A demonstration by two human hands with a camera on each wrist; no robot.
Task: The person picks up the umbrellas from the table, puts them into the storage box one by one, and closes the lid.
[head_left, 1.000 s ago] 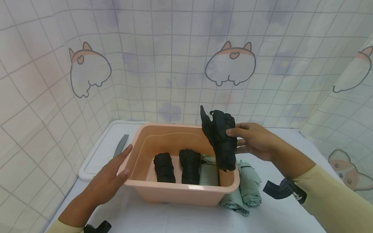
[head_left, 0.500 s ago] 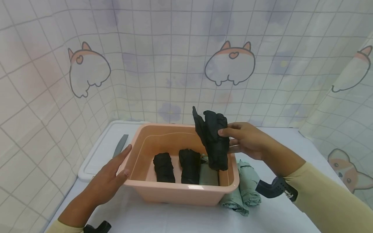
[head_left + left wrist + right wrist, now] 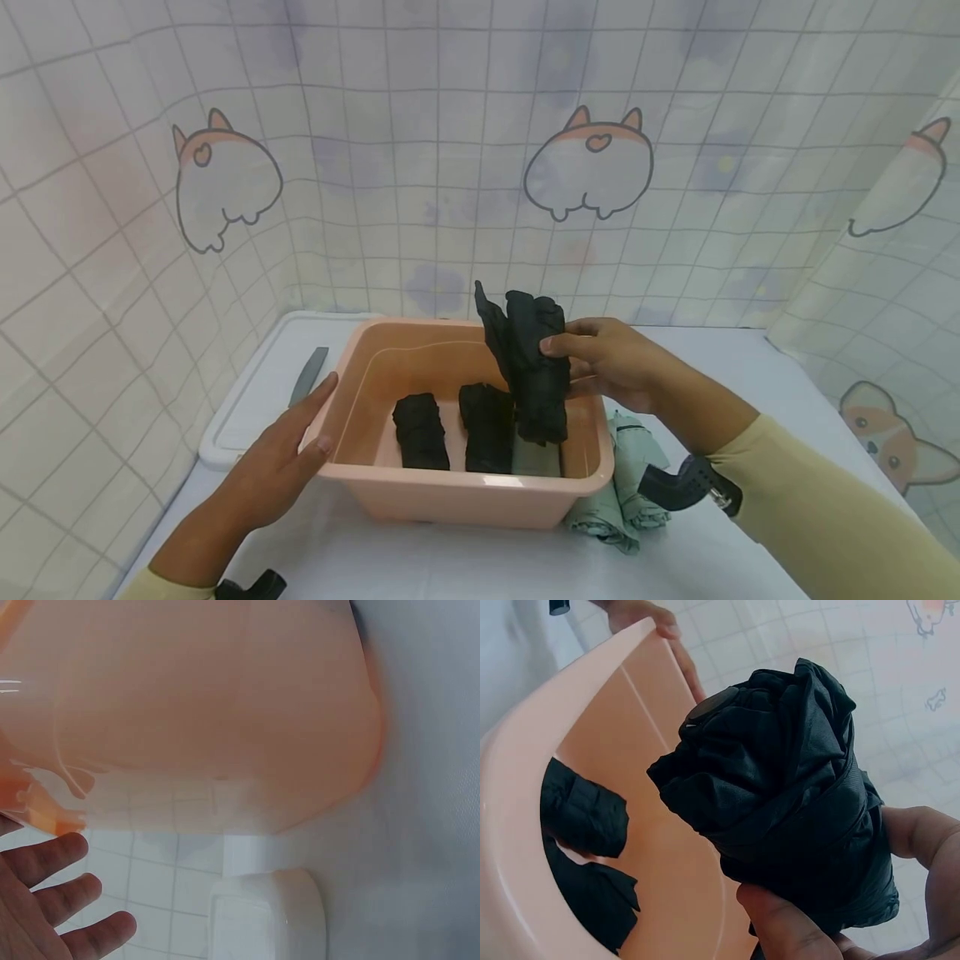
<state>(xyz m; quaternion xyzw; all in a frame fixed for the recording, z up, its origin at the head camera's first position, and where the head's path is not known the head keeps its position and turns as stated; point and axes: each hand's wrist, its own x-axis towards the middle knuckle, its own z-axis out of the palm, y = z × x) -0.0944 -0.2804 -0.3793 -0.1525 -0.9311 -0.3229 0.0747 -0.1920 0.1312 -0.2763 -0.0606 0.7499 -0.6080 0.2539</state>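
My right hand point(image 3: 611, 362) grips a rolled black fabric bundle point(image 3: 538, 371) above the right half of a peach plastic tub point(image 3: 450, 500). A loose flap stands up at the bundle's top left. The right wrist view shows its folded end with a round dark disc point(image 3: 714, 703). My left hand point(image 3: 277, 458) rests against the tub's left rim with fairly straight fingers point(image 3: 52, 859). Inside the tub lie two black bundles point(image 3: 420, 432) and a green roll point(image 3: 536, 458). The held bundle partly hides the green roll.
Two green fabric rolls point(image 3: 640, 467) lie on the white table point(image 3: 360, 558) against the tub's right side. Behind the tub's left end is a white lid or tray point(image 3: 251, 383) with a grey strip point(image 3: 307, 375) on it. Patterned sheeting point(image 3: 450, 208) hangs close behind.
My right hand has carried the black bundle left and slightly lower over the tub, covering more of the green roll. The left hand and tub have stayed in place.
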